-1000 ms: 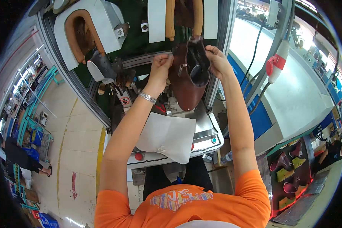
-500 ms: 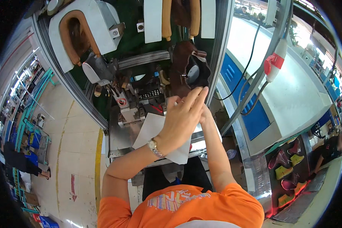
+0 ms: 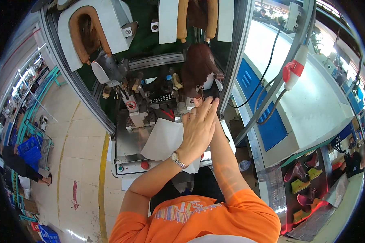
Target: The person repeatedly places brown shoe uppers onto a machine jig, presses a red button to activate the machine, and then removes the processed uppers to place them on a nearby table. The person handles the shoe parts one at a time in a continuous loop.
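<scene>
A dark brown leather shoe upper (image 3: 198,67) hangs at the front of the machine, its opening and a pale inner piece turned toward me. My left hand (image 3: 198,126), with a watch at the wrist, lies over my right hand just below it. Its fingers are stretched out, with their tips at the upper's lower edge. Most of my right hand (image 3: 216,123) is hidden behind the left. One fingertip shows against the upper's lower edge; whether the hidden fingers grip it cannot be seen.
Left of the upper stand metal clamps (image 3: 140,118) and a padded U-shaped form (image 3: 74,36). A white sheet (image 3: 162,139) lies on the machine's metal bed, above a red button (image 3: 144,165). To the right are a post with a red-and-white plug (image 3: 294,71) and colourful shoe uppers (image 3: 300,185) on a conveyor.
The upper has turned and tilted, so its wide opening with the grey inside has narrowed and its brown outside shows more. My left hand has shifted slightly down.
</scene>
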Tool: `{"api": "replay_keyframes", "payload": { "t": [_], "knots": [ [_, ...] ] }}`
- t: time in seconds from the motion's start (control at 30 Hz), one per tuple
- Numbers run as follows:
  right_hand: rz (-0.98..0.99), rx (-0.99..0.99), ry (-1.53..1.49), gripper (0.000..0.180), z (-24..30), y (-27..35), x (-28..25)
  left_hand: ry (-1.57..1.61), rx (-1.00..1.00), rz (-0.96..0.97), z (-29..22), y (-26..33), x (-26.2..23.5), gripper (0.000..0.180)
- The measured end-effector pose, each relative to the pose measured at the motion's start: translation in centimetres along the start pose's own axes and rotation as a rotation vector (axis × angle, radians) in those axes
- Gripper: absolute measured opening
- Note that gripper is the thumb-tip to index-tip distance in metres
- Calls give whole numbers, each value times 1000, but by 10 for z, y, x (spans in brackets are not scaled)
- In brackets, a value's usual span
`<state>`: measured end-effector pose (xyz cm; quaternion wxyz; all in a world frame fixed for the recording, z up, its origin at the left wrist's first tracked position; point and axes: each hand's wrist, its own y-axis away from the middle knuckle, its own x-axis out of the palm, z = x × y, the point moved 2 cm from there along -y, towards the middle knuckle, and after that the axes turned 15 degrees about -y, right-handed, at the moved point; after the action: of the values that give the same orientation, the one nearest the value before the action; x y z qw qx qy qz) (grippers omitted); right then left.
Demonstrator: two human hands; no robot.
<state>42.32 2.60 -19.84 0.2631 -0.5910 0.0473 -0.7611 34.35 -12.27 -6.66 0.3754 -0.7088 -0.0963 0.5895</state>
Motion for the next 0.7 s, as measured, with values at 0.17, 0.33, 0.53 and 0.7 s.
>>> {"api": "replay_keyframes", "payload": {
  "t": [0.17,0.33,0.53,0.7],
  "knots": [
    [-31,-17,22,28,-5,-8,-1,114,-19,-32,5,5,8,62],
    [-62,-55,45,27,-2,-8,-6,80,10,-26,7,5,13,62],
    [-111,-89,77,26,-4,-17,-12,121,-3,-8,8,8,15,62],
    [-155,-135,111,26,2,-18,-17,122,32,-44,8,7,17,61]
  ]
}}
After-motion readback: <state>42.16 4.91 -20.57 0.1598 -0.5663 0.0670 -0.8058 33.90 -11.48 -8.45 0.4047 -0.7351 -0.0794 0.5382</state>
